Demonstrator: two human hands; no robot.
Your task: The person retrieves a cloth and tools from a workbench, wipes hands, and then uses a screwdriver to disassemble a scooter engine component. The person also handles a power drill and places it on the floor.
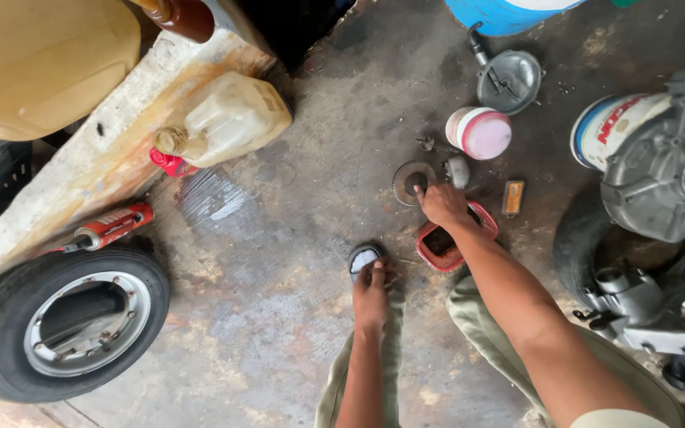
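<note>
Reaching forward, my right hand (442, 204) sets its fingertips on the toothed disc (414, 181), fingers curled narrow to pinch it off the floor. My left hand (371, 295) rests beside the sandal (364, 257), grip unclear. Red tray (438, 255) lies just behind the right fingers.

Two hands (370, 297), one tyre (65, 321), one jerrycan (227, 119), one red tray (453, 238), one toothed disc (412, 181).

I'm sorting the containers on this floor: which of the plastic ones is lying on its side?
The translucent cream plastic jug with the red cap, by the concrete ledge. The small white tub with the pink lid stands upright.
</note>
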